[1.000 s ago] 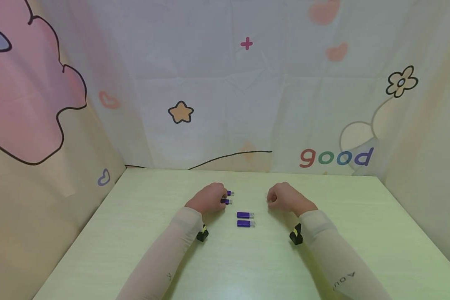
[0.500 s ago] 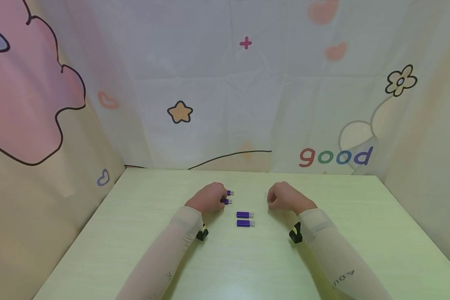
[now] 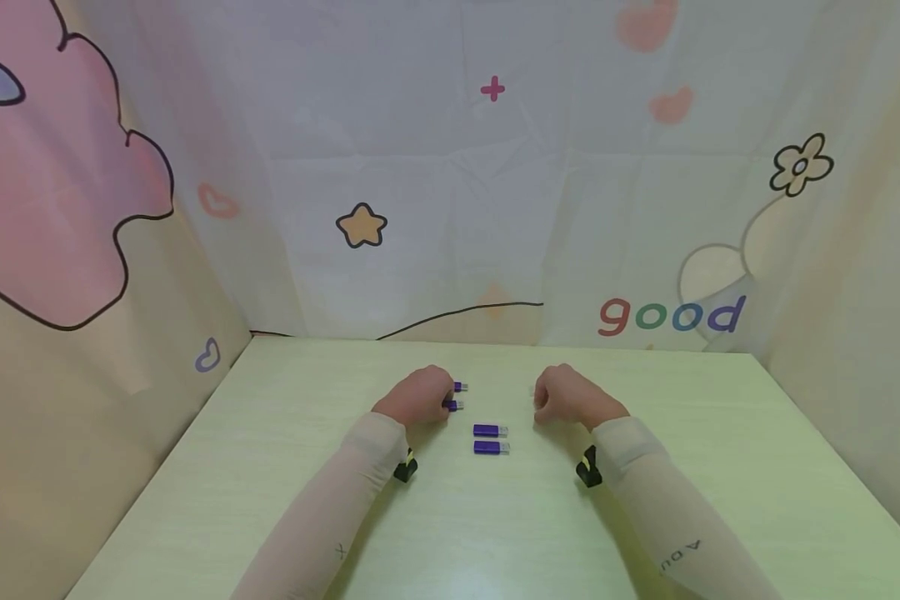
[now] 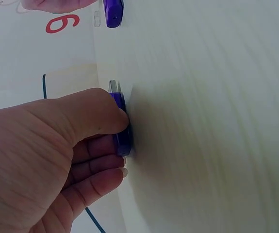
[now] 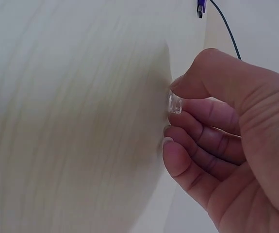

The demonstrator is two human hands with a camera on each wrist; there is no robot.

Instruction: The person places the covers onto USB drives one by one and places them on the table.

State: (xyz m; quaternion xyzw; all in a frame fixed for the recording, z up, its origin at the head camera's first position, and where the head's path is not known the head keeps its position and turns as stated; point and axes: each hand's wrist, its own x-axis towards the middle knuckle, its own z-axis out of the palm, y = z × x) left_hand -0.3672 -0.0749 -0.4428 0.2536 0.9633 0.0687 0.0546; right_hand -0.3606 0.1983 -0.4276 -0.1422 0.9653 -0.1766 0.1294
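Observation:
Near the middle of the table, my left hand pinches a purple USB flash drive between thumb and fingers, its metal plug pointing right. A second purple USB flash drive shows just behind it, partly hidden by the hand. Across a gap, my right hand pinches a small clear cap between thumb and forefinger, low over the table. Another clear cap lies beside the right hand in the left wrist view.
Two more purple USB flash drives, an upper one and a lower one, lie parallel in front of the hands, with clear ends to the right. The pale wooden table meets a patterned cloth at the back.
The held flash drive has shifted very slightly toward the front. My right hand has moved slightly left; both grips stay the same.

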